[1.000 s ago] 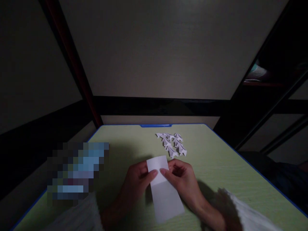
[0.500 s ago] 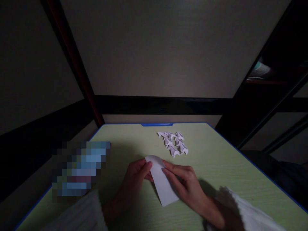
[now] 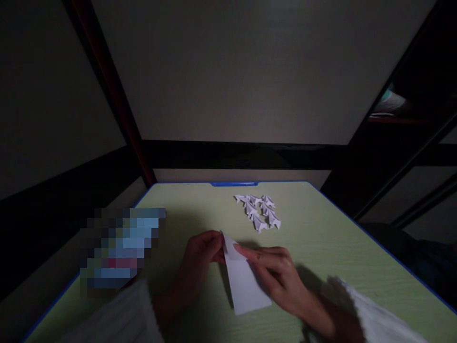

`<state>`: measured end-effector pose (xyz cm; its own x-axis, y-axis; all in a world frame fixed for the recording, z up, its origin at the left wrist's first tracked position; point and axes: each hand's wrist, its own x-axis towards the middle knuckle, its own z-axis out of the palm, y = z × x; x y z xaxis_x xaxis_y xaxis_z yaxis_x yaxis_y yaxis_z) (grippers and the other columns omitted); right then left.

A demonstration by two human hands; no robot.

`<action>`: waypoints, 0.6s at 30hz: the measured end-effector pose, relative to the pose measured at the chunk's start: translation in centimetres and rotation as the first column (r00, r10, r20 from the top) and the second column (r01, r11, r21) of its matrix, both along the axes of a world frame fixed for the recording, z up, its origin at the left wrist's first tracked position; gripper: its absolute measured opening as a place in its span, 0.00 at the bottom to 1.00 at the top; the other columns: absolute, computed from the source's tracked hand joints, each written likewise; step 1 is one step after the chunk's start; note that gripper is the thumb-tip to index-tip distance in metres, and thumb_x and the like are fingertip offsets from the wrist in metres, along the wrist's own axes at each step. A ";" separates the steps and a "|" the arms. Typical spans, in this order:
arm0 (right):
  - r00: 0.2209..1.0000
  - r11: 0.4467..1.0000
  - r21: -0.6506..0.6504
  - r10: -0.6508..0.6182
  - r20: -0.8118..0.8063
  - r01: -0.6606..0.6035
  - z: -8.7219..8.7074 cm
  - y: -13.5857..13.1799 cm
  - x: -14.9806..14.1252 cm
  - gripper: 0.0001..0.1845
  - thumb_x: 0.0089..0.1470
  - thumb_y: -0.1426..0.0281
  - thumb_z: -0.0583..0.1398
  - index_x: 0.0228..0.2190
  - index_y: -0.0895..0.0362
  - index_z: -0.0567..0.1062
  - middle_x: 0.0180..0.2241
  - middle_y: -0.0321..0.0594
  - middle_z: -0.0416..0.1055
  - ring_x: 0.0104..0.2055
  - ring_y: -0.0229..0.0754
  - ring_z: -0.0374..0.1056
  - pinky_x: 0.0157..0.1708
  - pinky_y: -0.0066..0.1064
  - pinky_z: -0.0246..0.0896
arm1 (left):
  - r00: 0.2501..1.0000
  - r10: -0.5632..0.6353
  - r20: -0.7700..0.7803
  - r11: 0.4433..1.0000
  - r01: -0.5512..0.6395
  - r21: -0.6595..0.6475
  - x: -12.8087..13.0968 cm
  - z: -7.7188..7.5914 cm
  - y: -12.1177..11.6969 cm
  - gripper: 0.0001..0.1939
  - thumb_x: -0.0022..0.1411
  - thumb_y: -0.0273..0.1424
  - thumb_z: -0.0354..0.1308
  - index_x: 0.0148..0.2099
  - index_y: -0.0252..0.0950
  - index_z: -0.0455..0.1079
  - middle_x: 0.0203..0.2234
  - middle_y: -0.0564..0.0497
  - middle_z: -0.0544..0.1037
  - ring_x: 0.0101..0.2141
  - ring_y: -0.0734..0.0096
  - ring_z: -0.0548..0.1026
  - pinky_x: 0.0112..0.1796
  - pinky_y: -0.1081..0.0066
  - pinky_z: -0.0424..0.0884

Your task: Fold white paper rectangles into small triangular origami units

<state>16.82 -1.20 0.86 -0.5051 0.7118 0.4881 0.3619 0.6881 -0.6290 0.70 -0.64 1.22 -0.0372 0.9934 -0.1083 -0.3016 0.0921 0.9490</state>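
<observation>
A white sheet of paper (image 3: 246, 288) is held between my two hands over the near middle of the table. Its far end is folded over toward me, making a slanted flap. My left hand (image 3: 203, 255) pinches the far left corner of the sheet. With fingers closed on the paper's right edge, my right hand (image 3: 274, 269) presses the flap near its far end. Beyond the hands lie several small folded white paper figures (image 3: 259, 221), grouped close together on the table.
The light green table (image 3: 339, 257) has a blue rim and a blue strip (image 3: 234, 184) at its far edge. A blurred-out bluish item (image 3: 128, 247) lies at the left. Panels (image 3: 243, 71) rise behind the table, and dark shelving (image 3: 396, 114) stands at the right.
The far end of the paper has gone from a loose curl to a flap folded toward me. My right fingers have shifted left onto it, and the sheet's near end has swung slightly.
</observation>
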 end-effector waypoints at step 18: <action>1.000 0.997 0.070 -0.030 0.002 0.030 0.0 -0.1 0.0 0.18 0.50 0.77 0.48 0.40 0.58 0.72 0.15 0.36 0.62 0.16 0.34 0.54 0.16 0.26 0.48 | 0.994 -0.104 -0.032 0.994 0.105 0.025 0.1 0.3 -0.1 0.12 0.41 0.36 0.59 0.24 0.30 0.71 0.16 0.52 0.73 0.19 0.74 0.69 0.22 0.75 0.67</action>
